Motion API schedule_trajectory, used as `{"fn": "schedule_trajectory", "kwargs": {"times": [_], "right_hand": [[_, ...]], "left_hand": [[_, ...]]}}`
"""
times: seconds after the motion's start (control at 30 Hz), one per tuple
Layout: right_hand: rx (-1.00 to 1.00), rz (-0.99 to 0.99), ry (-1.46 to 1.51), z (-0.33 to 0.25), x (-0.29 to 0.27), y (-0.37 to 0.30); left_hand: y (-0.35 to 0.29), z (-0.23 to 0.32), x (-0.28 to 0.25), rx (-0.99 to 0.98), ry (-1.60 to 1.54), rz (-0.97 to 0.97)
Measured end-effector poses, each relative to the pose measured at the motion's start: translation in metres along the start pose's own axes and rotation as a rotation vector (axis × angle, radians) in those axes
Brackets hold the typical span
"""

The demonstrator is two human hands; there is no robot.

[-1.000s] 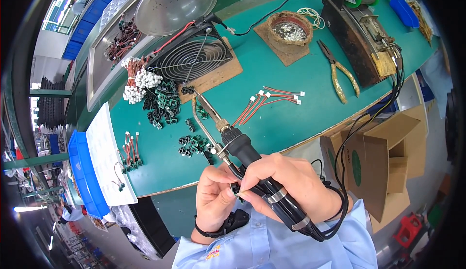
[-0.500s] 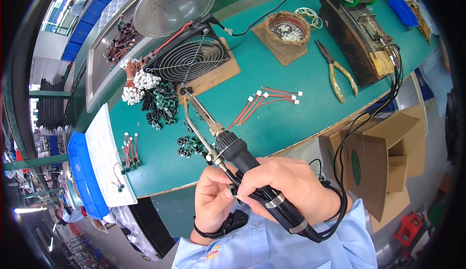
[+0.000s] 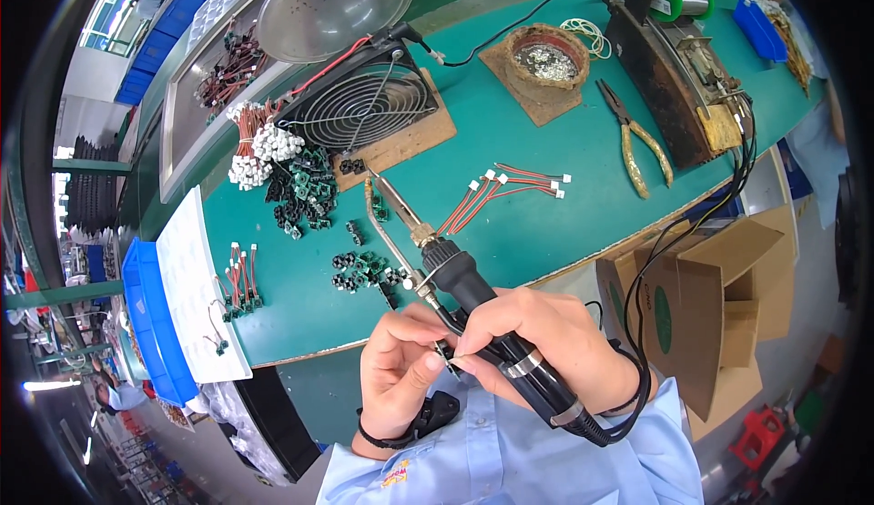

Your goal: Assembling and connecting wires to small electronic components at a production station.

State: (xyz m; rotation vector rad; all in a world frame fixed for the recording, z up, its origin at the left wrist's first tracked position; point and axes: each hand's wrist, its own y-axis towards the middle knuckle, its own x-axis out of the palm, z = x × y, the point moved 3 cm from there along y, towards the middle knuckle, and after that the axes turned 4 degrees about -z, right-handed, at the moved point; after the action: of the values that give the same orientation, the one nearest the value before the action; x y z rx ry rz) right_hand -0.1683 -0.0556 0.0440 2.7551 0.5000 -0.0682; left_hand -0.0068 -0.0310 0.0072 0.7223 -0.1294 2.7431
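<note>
Head view: left hand (image 3: 399,373) pinches a small dark part (image 3: 445,352) before the blue shirt (image 3: 473,455), right hand (image 3: 553,346) meeting it while gripping a soldering iron (image 3: 455,273), tip aimed over the bench (image 3: 537,232), presumably keeping heat off fingers.

- Your soldering iron (image 3: 452,266): tip shifted rightward since half a second ago, now seen right of the black components (image 3: 351,167) it overlapped.
- Your right hand (image 3: 551,346): likewise shifted rightward.

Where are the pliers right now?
In the head view, the pliers lie right of centre on the green bench, just left of the long dark box.
</note>
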Motion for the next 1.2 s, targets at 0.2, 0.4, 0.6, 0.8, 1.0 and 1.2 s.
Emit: {"fn": "schedule_trajectory", "kwargs": {"times": [0.2, 0.4, 0.6, 0.8, 1.0, 1.2], "right_hand": [[0.068, -0.024, 0.047, 0.001, 0.000, 0.000], [0.076, -0.025, -0.014, 0.001, 0.000, 0.002], [0.045, 0.042, -0.074, 0.001, 0.004, 0.003], [-0.052, 0.089, -0.343, 0.004, 0.003, 0.001], [-0.063, 0.079, -0.296, 0.006, 0.003, 0.001], [0.013, 0.116, -0.286, 0.011, 0.002, -0.002]], "left_hand": [[0.000, 0.000, -0.001, -0.004, 0.000, -0.048], [0.000, 0.000, -0.001, -0.012, -0.006, -0.051], [-0.002, 0.002, 0.001, 0.084, 0.248, 0.001], [0.000, 0.008, 0.004, 0.019, 0.420, 0.135], [0.004, 0.005, -0.006, -0.121, 0.042, -0.076], [0.009, 0.001, -0.003, -0.097, 0.023, -0.033]]}}
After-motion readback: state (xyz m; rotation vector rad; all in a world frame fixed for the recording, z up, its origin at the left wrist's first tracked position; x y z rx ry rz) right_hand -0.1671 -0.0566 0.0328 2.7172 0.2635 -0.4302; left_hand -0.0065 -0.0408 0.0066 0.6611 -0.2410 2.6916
